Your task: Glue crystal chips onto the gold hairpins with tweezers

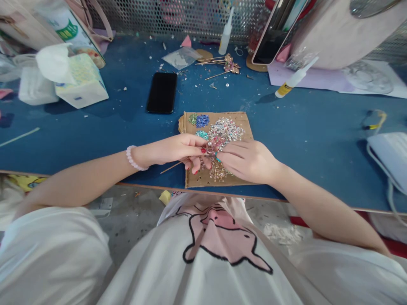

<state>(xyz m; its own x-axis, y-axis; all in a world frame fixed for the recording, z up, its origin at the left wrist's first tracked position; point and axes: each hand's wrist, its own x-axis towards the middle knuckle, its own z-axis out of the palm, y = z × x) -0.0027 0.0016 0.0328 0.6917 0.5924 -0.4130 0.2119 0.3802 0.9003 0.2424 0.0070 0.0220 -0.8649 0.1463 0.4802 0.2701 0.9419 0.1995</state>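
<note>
My left hand (pixel 178 151) is closed in a pinch on a thin gold stick (pixel 173 166) with a pink beaded ornament (pixel 212 147) at its tip. My right hand (pixel 246 161) has its fingers curled and pressed against the same ornament from the right. Both hands hover over a brown cardboard sheet (pixel 244 123) covered with small heaps of silver, pink, blue and green sequins (pixel 224 129). A white bead bracelet (pixel 132 159) sits on my left wrist.
A black phone (pixel 162 92) lies behind the cardboard. Finished gold hairpins (pixel 219 63), a small plastic bag (pixel 182 56) and two glue bottles (pixel 226 34) (pixel 294 79) are at the back. A tissue pack (pixel 81 80) stands at the left, a white cabled device (pixel 389 154) at the right.
</note>
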